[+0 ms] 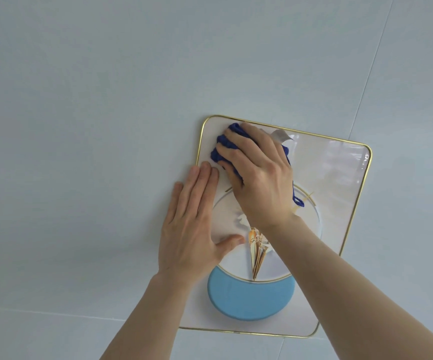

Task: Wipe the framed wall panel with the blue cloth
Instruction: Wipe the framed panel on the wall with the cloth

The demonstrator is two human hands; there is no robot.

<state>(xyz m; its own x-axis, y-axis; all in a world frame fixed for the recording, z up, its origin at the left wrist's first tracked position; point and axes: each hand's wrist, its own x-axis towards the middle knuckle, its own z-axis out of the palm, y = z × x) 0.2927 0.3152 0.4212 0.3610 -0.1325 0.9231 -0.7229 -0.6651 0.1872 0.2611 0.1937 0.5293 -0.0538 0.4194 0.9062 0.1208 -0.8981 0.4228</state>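
Observation:
A glossy wall panel [334,183] with a thin gold frame hangs on the pale wall; it shows a white circle, a light blue disc and a gold leaf motif. My right hand [259,175] presses a dark blue cloth [221,146] flat against the panel's upper left corner, fingers spread over it. A loop of the cloth hangs out below the palm. My left hand [192,227] lies flat and open on the panel's left edge, fingers together, thumb on the picture, partly on the wall.
Pale grey-blue wall tiles [106,100] surround the panel, with thin grout lines at the upper right and along the bottom. A small piece of peeled film or tape [281,135] sticks up near the panel's top edge.

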